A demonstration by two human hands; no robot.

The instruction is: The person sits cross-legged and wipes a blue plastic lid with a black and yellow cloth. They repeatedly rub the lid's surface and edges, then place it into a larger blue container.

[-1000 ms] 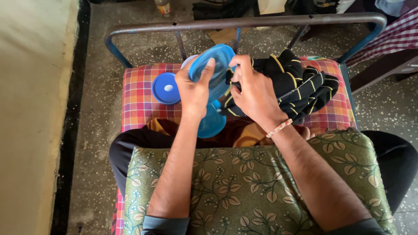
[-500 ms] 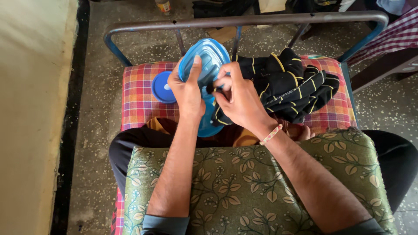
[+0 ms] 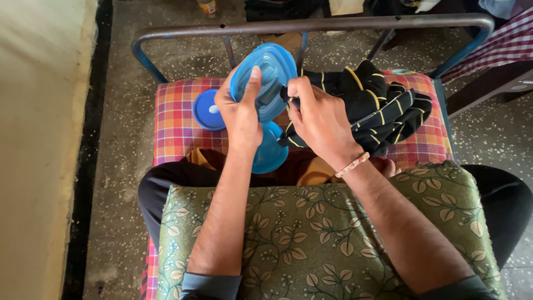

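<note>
My left hand [image 3: 240,111] grips a translucent blue plastic lid [image 3: 269,75], held upright above the bed. My right hand [image 3: 319,121] pinches a black cloth with yellow stripes [image 3: 373,111] and presses a corner of it against the lid's right edge. Just below the lid sits a blue plastic container [image 3: 270,153], partly hidden by my left wrist. A round blue cap with a white centre [image 3: 208,110] lies on the checked sheet to the left of my left hand.
A green leaf-patterned cushion [image 3: 322,239] lies across my lap. The red checked bed sheet [image 3: 177,119] ends at a metal bed rail [image 3: 311,25]. Speckled floor lies beyond, a pale wall at the left.
The lid has been tilted up and raised a little. My right hand with the cloth has shifted along its right edge.
</note>
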